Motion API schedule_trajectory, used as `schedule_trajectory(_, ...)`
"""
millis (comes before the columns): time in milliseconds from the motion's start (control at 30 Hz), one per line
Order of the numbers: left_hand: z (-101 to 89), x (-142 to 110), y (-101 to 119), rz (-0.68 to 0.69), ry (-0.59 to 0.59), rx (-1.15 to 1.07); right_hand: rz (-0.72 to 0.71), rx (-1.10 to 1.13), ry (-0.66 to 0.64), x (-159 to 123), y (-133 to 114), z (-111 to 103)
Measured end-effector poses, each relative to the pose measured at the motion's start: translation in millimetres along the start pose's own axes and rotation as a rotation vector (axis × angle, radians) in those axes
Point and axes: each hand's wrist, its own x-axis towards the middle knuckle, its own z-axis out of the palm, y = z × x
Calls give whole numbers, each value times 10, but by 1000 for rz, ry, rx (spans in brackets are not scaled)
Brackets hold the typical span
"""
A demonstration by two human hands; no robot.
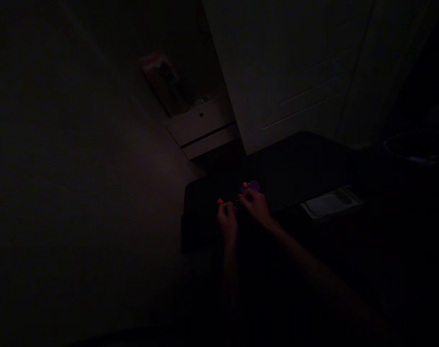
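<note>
The scene is very dark. My left hand (228, 224) is closed in a pinch just above a dark table (295, 164). By its fingertips shows a small glowing red spot (219, 201). My right hand (256, 205) is also closed, close to the left one and slightly farther right. Beyond its fingers lies a rounded purple thing (254, 185), with an orange-red bit (245, 184) at its left. Tiny reddish specks show between the two hands. What either hand pinches is too dark and small to make out.
Under the table's front edge at right lies a pale, book-like flat object (331, 204). Behind the table stand a light panel (287, 72) and a pale drawer unit (205, 125) with a colourful box (165, 79) on it. A wall (114, 168) fills the left side.
</note>
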Motion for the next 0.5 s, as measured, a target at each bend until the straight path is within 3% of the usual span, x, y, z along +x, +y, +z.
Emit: schedule_trajectory(500,3,7,-16,17,2,11,-49,-20,-68,11,73,24)
